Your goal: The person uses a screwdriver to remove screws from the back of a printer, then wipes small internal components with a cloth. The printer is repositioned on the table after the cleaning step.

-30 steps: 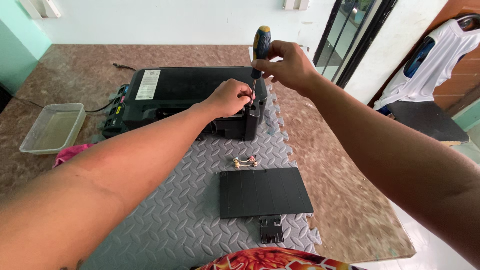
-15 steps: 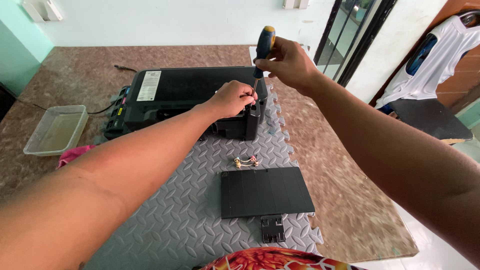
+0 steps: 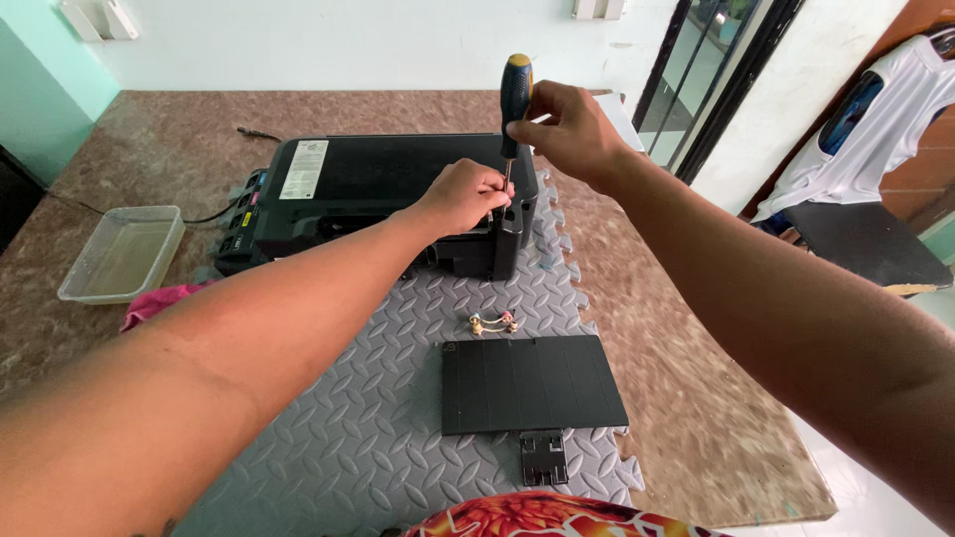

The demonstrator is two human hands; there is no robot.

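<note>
Printer [image 3: 378,189] — a black, boxy machine — lies across the far half of a grey foam mat [image 3: 398,418] on the brown stone desk [image 3: 696,418], at about twelve o'clock from the wearer. Going left to right: at nine o'clock a clear plastic tray [image 3: 119,254] sits on the desk, with a pink cloth [image 3: 154,301] just beside its near corner. A dark cable [image 3: 209,215] runs off the printer's left end. The left hand [image 3: 463,194] is closed on the printer's right front corner, fingertips pinched together right at the point where the screwdriver's shaft meets the casing; what they pinch is too small to tell. The right hand [image 3: 567,129] is wrapped around the screwdriver [image 3: 513,99], which stands nearly upright with its yellow-and-blue handle at the top and its tip down against the printer's right end. Nearer the wearer, at six o'clock, a small light-coloured part with a wire [image 3: 493,321] lies on the mat, then a flat black panel [image 3: 532,383], and just beside its near edge a little black piece [image 3: 543,457].

Against the earlier pictures little has shifted — both hands keep the same hold, and the screwdriver has stayed over the same corner, its handle sitting slightly more upright than a second ago. Mat, tray and loose parts lie as they did.
</note>
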